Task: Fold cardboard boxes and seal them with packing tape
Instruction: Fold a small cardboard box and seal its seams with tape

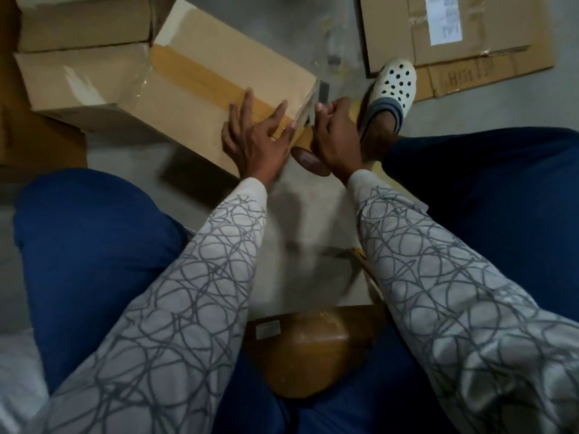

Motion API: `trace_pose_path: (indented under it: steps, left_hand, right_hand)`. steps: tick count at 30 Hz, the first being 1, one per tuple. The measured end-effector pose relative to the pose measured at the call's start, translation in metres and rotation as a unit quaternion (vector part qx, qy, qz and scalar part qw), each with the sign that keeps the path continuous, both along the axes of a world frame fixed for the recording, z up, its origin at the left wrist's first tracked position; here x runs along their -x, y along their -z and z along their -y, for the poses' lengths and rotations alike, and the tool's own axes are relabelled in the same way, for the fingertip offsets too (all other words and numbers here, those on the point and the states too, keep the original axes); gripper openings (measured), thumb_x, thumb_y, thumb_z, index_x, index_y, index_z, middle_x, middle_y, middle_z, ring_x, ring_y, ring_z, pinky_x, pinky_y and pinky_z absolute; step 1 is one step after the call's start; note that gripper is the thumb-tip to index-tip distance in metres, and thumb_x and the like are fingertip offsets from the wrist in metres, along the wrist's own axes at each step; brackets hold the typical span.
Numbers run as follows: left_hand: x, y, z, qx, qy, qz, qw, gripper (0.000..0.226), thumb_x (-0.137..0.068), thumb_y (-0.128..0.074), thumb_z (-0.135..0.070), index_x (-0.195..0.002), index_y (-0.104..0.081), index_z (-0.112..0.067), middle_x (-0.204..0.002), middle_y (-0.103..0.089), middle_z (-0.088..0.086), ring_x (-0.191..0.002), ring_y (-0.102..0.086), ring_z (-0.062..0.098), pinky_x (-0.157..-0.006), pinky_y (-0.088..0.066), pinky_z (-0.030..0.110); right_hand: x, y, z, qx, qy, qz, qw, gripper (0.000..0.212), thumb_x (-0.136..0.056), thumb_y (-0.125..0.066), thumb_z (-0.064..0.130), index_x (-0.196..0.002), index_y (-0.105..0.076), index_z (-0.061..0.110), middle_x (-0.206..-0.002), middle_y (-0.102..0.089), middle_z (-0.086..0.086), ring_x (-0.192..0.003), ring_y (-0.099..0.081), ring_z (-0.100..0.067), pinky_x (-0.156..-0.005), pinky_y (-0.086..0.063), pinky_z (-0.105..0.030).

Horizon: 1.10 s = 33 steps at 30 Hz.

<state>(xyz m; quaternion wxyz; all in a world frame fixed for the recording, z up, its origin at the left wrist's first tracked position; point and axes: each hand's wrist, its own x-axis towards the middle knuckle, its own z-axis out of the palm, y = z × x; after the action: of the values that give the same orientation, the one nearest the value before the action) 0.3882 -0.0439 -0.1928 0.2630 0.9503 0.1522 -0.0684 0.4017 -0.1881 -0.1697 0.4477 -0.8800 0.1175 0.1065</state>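
Brown tape strip [194,73] along the cardboard box [238,48].
Right hand [336,136] curls round the tape roll [310,162] at the box's four o'clock corner; left hand [257,133], fingers straight, presses the strip; white clog [393,86] at three o'clock.

1 white clog [393,86] with round holes stands on grey concrete floor [282,23] beside blue trousers [94,245].

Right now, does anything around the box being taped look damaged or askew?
Minor only. The neighbouring box on the left has a scuffed white patch and wrinkled clear tape at its corner. The flattened cardboard at upper right has a ragged, torn edge, with a shoe on its edge. The brown tape on the box lies flat.
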Motion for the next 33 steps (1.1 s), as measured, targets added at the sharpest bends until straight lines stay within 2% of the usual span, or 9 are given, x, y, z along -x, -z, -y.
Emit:
trace_pose_path:
  steps: [4, 11, 19, 23, 25, 27, 28, 30, 33]
  left_hand:
    - [0.0, 0.002, 0.0, -0.025, -0.016, 0.015, 0.999, 0.042, -0.083, -0.062, -0.066, -0.125, -0.06, -0.062, -0.167, -0.02, -0.013, -0.154, -0.011, 0.02, -0.118, -0.008, 0.043]
    - [0.003, 0.011, 0.002, -0.096, 0.022, 0.028, 0.995, 0.048, -0.085, -0.057, -0.066, -0.133, -0.053, -0.061, -0.168, -0.02, -0.006, -0.155, -0.014, 0.027, -0.119, -0.013, 0.048]
    - [0.008, 0.026, 0.005, -0.235, 0.135, 0.016, 0.962, 0.074, -0.098, -0.039, -0.063, -0.16, -0.002, -0.044, -0.169, 0.001, 0.02, -0.155, -0.001, 0.042, -0.121, -0.009, 0.064]
    - [0.002, 0.011, -0.002, -0.212, 0.194, -0.071, 0.955, 0.091, -0.097, -0.051, -0.057, -0.159, 0.014, -0.04, -0.165, 0.019, 0.024, -0.153, 0.016, 0.044, -0.12, 0.004, 0.067]
    - [-0.004, -0.004, -0.008, -0.141, 0.19, -0.115, 0.965, 0.083, -0.096, -0.053, -0.054, -0.16, 0.0, -0.044, -0.167, 0.018, 0.016, -0.154, 0.016, 0.039, -0.121, 0.006, 0.061]
    - [-0.008, -0.031, -0.01, 0.044, 0.093, -0.116, 0.988, 0.052, -0.095, -0.054, -0.047, -0.146, -0.046, -0.04, -0.165, -0.022, 0.01, -0.153, -0.016, 0.033, -0.122, -0.016, 0.053]
    - [-0.007, -0.05, -0.008, 0.19, 0.002, -0.101, 0.977, 0.038, -0.095, -0.054, -0.042, -0.13, -0.063, -0.031, -0.15, -0.048, 0.01, -0.141, -0.039, 0.031, -0.114, -0.033, 0.046]
    - [0.004, -0.091, -0.001, 0.418, -0.143, -0.082, 0.893, 0.032, -0.101, -0.053, -0.035, -0.119, -0.07, -0.014, -0.115, -0.069, 0.01, -0.105, -0.062, 0.026, -0.085, -0.05, 0.035]
    - [0.045, -0.15, -0.001, 0.564, -0.177, -0.15, 0.793, 0.038, -0.105, -0.048, -0.042, -0.118, -0.062, -0.01, -0.112, -0.068, 0.015, -0.098, -0.065, 0.029, -0.082, -0.056, 0.041]
  right_hand:
    - [0.0, 0.0, 0.0, 0.024, -0.011, -0.012, 1.0, 0.027, -0.108, -0.038, 0.038, -0.111, -0.037, 0.011, -0.087, -0.056, -0.001, -0.079, -0.057, -0.025, -0.066, -0.033, -0.034]
    - [0.01, 0.003, 0.004, 0.03, -0.007, -0.039, 0.999, 0.027, -0.106, -0.041, 0.037, -0.113, -0.038, 0.011, -0.091, -0.058, -0.003, -0.083, -0.061, -0.029, -0.069, -0.038, -0.035]
    - [0.034, 0.007, 0.015, 0.034, 0.027, -0.083, 0.996, 0.025, -0.107, -0.037, 0.041, -0.108, -0.039, 0.016, -0.088, -0.056, 0.0, -0.083, -0.058, -0.027, -0.071, -0.037, -0.035]
    - [0.033, -0.016, 0.008, 0.033, 0.022, -0.061, 0.997, 0.025, -0.107, -0.037, 0.041, -0.105, -0.036, 0.017, -0.079, -0.052, 0.006, -0.078, -0.055, -0.027, -0.068, -0.036, -0.036]
    - [0.032, -0.035, 0.005, 0.015, 0.02, -0.039, 0.999, 0.025, -0.108, -0.037, 0.041, -0.104, -0.037, 0.016, -0.076, -0.052, 0.007, -0.075, -0.056, -0.025, -0.067, -0.038, -0.036]
    - [0.033, -0.056, 0.002, -0.015, 0.019, -0.003, 1.0, 0.025, -0.108, -0.038, 0.04, -0.104, -0.037, 0.016, -0.077, -0.055, 0.006, -0.075, -0.06, -0.026, -0.069, -0.043, -0.037]
    - [0.034, -0.067, 0.002, -0.029, 0.028, 0.02, 0.999, 0.024, -0.108, -0.038, 0.04, -0.104, -0.038, 0.016, -0.077, -0.055, 0.007, -0.077, -0.061, -0.027, -0.071, -0.045, -0.038]
    - [0.041, -0.09, 0.002, -0.055, 0.055, 0.078, 0.994, 0.024, -0.108, -0.04, 0.038, -0.105, -0.039, 0.014, -0.078, -0.053, 0.01, -0.077, -0.06, -0.023, -0.072, -0.044, -0.036]
    - [0.061, -0.126, 0.0, -0.106, 0.074, 0.153, 0.98, 0.024, -0.108, -0.042, 0.034, -0.108, -0.043, 0.009, -0.078, -0.052, 0.01, -0.066, -0.053, -0.001, -0.068, -0.041, -0.033]
